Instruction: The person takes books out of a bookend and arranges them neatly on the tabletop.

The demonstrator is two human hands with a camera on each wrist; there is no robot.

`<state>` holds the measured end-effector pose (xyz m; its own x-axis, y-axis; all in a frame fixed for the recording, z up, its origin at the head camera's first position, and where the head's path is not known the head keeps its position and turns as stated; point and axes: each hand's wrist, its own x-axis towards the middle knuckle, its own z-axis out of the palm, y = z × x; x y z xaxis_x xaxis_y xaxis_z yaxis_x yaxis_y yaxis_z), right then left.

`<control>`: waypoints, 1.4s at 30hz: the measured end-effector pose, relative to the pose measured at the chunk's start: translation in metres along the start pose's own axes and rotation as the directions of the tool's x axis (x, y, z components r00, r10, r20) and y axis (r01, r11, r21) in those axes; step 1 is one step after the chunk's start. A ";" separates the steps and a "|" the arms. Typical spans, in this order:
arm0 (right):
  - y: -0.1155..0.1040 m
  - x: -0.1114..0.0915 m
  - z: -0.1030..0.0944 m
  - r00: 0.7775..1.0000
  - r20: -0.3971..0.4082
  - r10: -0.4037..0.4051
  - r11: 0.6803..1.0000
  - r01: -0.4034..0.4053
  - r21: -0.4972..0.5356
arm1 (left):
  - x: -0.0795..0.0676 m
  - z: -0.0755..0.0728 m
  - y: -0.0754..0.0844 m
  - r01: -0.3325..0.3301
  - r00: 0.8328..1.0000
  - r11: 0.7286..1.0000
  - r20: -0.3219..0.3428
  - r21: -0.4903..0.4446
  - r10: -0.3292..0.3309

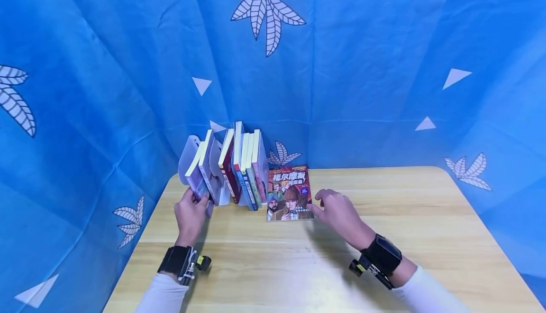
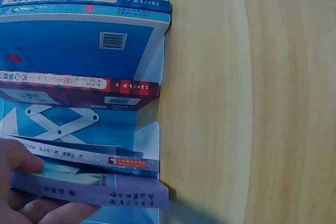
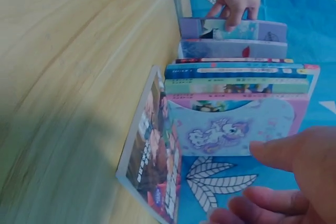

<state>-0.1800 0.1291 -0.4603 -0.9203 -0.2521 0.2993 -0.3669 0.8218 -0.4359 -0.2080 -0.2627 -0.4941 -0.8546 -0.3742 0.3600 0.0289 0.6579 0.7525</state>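
Note:
My left hand [image 1: 189, 212] pinches a purple book [image 2: 94, 190] at the left end of a row of books, thumb on one side and fingers on the other. Beside it leans a pale, thin book [image 2: 89, 154]. Further right in the row stand a dark red book [image 1: 229, 175], blue books [image 1: 244, 185] and a pink-spined book [image 1: 258, 166]. My right hand [image 1: 341, 216] holds nothing, its fingers loosely bent and thumb apart. It hovers by the right edge of a comic-style book [image 1: 290, 194] that lies flat, cover up, next to the row.
The row stands in a white expandable bookend; its end panel [image 1: 187, 159] shows at the left, a pony-printed panel [image 3: 226, 132] at the right, and crossed links [image 2: 60, 129] between. A light wooden table [image 1: 264, 265] meets a blue leaf-patterned cloth [image 1: 362, 66] behind.

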 end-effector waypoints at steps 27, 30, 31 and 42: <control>-0.002 -0.025 -0.023 0.998 -0.025 -0.058 0.998 0.059 0.021 | -0.045 -0.064 0.018 -0.094 0.994 0.996 -0.048 -0.004 0.093; -0.003 -0.026 -0.025 0.999 -0.012 -0.052 0.998 0.052 0.040 | -0.050 -0.072 0.022 -0.120 0.991 0.993 -0.053 0.009 0.120; -0.004 -0.026 -0.025 0.999 -0.006 -0.048 0.998 0.048 0.046 | -0.051 -0.074 0.023 -0.128 0.990 0.992 -0.056 0.015 0.128; -0.014 -0.029 -0.029 0.998 0.036 -0.045 0.992 0.041 0.116 | -0.074 -0.095 0.037 -0.163 0.984 0.987 -0.075 -0.006 0.162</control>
<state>-0.1446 0.1400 -0.4381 -0.9070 -0.3073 0.2879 -0.4174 0.7459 -0.5191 -0.0950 -0.2723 -0.4403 -0.7975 -0.3100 0.5175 0.1713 0.7062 0.6870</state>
